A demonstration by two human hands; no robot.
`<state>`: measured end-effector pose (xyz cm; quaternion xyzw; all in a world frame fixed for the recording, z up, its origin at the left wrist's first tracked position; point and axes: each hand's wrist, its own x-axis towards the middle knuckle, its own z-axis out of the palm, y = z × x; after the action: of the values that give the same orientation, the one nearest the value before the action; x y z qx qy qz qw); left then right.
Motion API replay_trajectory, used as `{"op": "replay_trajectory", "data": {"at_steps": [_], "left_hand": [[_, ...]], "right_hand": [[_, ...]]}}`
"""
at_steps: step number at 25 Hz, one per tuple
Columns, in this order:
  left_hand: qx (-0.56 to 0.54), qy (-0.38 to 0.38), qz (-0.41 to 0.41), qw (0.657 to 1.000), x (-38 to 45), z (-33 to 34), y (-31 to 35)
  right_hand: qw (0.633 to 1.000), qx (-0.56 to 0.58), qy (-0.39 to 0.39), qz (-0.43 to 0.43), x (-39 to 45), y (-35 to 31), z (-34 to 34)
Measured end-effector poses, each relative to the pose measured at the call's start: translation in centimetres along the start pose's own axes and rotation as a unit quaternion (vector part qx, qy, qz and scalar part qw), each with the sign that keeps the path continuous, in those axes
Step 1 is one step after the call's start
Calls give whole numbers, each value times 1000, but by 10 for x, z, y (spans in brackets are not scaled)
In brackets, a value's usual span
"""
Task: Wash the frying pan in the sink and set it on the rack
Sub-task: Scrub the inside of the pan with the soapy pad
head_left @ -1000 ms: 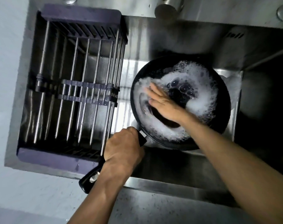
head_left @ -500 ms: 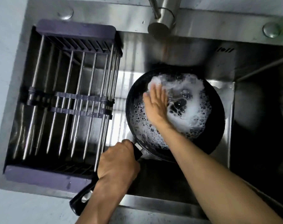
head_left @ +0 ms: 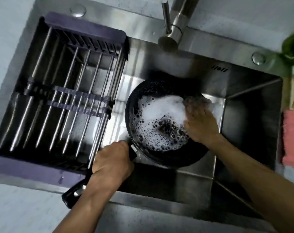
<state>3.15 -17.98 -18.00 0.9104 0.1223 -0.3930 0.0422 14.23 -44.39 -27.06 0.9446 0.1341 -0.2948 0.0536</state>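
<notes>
Rack: sits across the left part of the sink, its bars bare; it waits for the pan, so keep suds from splashing over it while scrubbing.
Left hand: fingers wrapped tight around the black handle, close to where the handle joins the pan. A firm hold this near the bowl looks right, since it stops the pan turning under the rubbing hand.
Frying pan: in the middle of the sink, just right of the rack, apparently tilted, with its handle reaching toward the near left over the sink edge. It is not yet rinsed or racked.
Foam: white lather covers the far and middle part of the pan floor, with dark bubbles nearer the centre; the near inner wall shows little lather, so that band likely needs a pass too.
Right hand: laid flat inside the pan at its right side, fingers stretched out and blurred, pressing on the soapy surface and holding nothing that shows. Sweep round the whole floor and up the wall, palm kept low.
Tap: at the far edge; no stream of water shows.
</notes>
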Motion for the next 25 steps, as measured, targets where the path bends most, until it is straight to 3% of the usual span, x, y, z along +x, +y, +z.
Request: {"op": "replay_trajectory", "data": {"at_steps": [2,3,8,11,13,14,16,17,19,20,21,23,25], "left_hand": [[-9,-5,-7,1000,-3,-1,0],[-16,-3,-6,1000,-4,-1,-1],[-28,7,-22,999,-1,3,2],[-8,8,-16,1000,-1,2,1],[-4,14,-13,1000,-1,1,2],[-8,17,-9,1000,-1,2,3],[-19,18,-5,1000,-3,2,3],[-22,22,-9,999,-3,0,2],[-14,24,-3,1000,-1,0,1],[-15,24,3,1000,-3,2,3],[-19,25,3,1000,-5,5,3],[-30,24,-5,999,-4,4,4],[-19,28,-2,999,-1,3,-1]], "right_hand": [[986,-29,-147,-69,-44,5,-2],[979,-28,-185,-80,-56,-4,1],[959,80,-251,-101,-79,-30,-2],[974,97,-193,-75,-81,-39,6],[939,211,-248,-110,-84,-47,6],[938,230,-239,-101,-87,-43,3],[965,204,-152,-68,-98,-37,5],[960,220,-155,-78,-102,-46,3],[901,344,-184,-188,-88,-80,13],[897,352,-166,-210,-67,-96,7],[918,316,-133,-201,-45,-100,2],[955,273,-88,-72,-9,-71,7],[969,218,-114,34,-26,-62,21]]}}
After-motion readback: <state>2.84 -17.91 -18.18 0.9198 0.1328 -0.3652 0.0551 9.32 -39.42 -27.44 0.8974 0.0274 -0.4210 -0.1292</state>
